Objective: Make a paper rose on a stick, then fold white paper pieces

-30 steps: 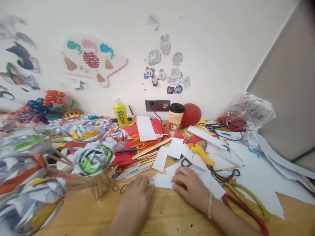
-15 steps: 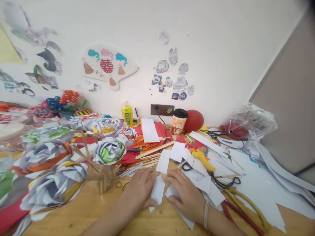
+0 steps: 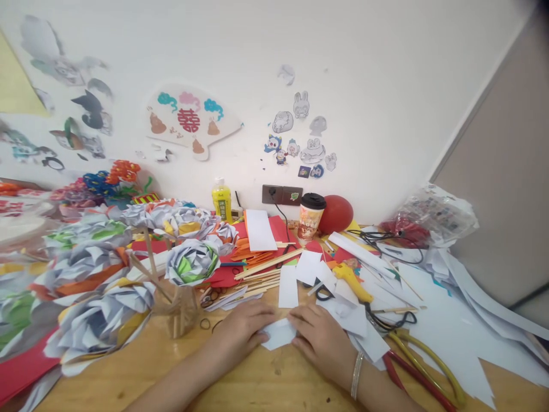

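A small white paper piece [image 3: 279, 334] with folded edges lies between my hands on the wooden table. My left hand [image 3: 245, 329] holds its left side, thumb at the lower edge and fingers along the top. On the right side, my right hand [image 3: 319, 339] grips it with bent fingers, a bracelet on the wrist. Parts of the paper are hidden under the fingers. Just beyond them lies a blank white paper rectangle [image 3: 288, 286]. Several more white paper pieces [image 3: 343, 316] lie beside my right hand.
Paper flowers [image 3: 192, 262] crowd the left side, near a holder with sticks [image 3: 176, 315]. Wooden sticks [image 3: 268, 264], a yellow glue gun [image 3: 352, 281], red-and-yellow-handled pliers [image 3: 422, 372], a lidded cup [image 3: 311, 218] and a yellow-green bottle [image 3: 222, 201] stand or lie beyond and to the right.
The paper between my hands has turned from upright to crosswise, and both hands now grip it. The second piece under my right hand no longer shows.
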`<state>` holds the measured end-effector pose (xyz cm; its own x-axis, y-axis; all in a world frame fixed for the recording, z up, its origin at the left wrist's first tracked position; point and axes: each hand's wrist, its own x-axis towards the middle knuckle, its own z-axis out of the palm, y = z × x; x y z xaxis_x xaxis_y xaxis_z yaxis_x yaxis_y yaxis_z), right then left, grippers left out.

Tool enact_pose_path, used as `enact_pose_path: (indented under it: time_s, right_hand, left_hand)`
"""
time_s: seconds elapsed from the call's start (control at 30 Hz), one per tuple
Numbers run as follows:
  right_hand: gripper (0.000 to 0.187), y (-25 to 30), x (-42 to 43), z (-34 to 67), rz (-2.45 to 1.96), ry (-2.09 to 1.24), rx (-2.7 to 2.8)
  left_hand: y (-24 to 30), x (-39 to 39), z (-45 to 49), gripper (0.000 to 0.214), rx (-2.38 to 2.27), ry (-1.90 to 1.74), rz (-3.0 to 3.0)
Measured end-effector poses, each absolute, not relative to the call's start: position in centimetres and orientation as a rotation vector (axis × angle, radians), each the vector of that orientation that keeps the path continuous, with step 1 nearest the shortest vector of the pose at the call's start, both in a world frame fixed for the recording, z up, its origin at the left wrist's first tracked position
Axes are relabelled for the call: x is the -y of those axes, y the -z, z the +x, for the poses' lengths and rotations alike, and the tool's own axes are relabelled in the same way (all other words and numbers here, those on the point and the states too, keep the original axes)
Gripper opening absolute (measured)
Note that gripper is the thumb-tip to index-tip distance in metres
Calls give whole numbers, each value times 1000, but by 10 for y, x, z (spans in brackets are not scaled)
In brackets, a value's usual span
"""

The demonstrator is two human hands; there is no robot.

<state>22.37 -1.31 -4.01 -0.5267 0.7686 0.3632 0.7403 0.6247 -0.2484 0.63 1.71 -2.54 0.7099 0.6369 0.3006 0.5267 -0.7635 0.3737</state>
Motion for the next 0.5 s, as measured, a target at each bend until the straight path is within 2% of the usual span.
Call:
enact_pose_path:
  time_s: [0.13,0.23,0.3,0.5]
  right_hand:
    - [34,35,11,228,-1313,-129,2412]
    - [45,32,9,229,-1334,-164,2386]
    - [46,33,8,230,-1345,-185,2347]
    - [8,40,3,233,-1130,24,2393]
  left_hand:
    - [16,-11,5,10,-860,-561,2863]
    - [20,-8,6,18,-836,-588,2964]
    - [25,-8,6,24,-824,-626,3021]
    - [34,-11,8,29,-803,-674,3152]
